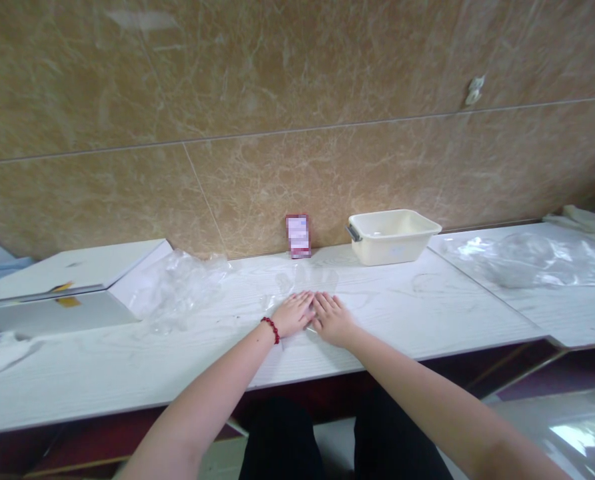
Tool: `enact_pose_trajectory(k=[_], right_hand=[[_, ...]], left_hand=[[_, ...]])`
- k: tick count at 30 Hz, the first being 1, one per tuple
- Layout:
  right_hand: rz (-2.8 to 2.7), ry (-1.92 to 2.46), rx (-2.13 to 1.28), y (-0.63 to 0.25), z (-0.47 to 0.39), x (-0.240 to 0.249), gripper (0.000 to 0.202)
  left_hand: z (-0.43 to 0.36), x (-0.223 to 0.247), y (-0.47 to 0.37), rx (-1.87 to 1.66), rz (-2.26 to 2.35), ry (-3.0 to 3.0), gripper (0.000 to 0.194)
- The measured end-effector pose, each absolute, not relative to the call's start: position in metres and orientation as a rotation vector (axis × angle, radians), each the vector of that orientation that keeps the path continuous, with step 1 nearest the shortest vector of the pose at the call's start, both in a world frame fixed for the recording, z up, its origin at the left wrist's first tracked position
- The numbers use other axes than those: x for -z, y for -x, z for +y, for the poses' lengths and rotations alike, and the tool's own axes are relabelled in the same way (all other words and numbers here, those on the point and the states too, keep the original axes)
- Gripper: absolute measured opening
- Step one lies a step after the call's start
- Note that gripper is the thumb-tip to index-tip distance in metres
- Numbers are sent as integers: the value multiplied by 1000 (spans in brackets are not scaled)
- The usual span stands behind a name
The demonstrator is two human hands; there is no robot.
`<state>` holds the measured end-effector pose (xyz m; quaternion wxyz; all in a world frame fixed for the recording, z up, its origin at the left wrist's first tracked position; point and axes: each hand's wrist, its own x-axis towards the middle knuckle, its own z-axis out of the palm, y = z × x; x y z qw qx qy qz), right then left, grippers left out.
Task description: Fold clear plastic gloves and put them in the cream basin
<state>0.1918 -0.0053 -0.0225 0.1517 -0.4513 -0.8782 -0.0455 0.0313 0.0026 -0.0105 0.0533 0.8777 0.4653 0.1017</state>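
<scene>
My left hand, with a red bead bracelet at the wrist, lies palm down with fingers stretched out. Beside it my right hand also lies flat, and the fingertips of the two meet. Both press on a piece of clear plastic film that is spread on the white wood-grain table. Part of the film shows past the fingers; what lies under the palms is hidden. Straight ahead, a small red-framed card or phone leans upright against the wall; its face is blurred.
A cream plastic basin with a grey handle stands at the back right. Crumpled clear plastic lies beside a white box on the left. More clear plastic is at the far right. A marbled wall closes off the back.
</scene>
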Motion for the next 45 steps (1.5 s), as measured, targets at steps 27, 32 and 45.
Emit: enact_pose_trajectory(k=[27, 32, 45], right_hand=[[-2529, 1374, -56, -186, 5, 7, 53], [-2625, 1105, -113, -157, 20, -26, 45], [-2697, 379, -485, -133, 5, -13, 12]], left_hand=[[41, -24, 88, -258, 2316, -1840, 50], [33, -21, 82, -143, 2215, -1840, 40], [38, -16, 57, -305, 2134, -1876, 21]])
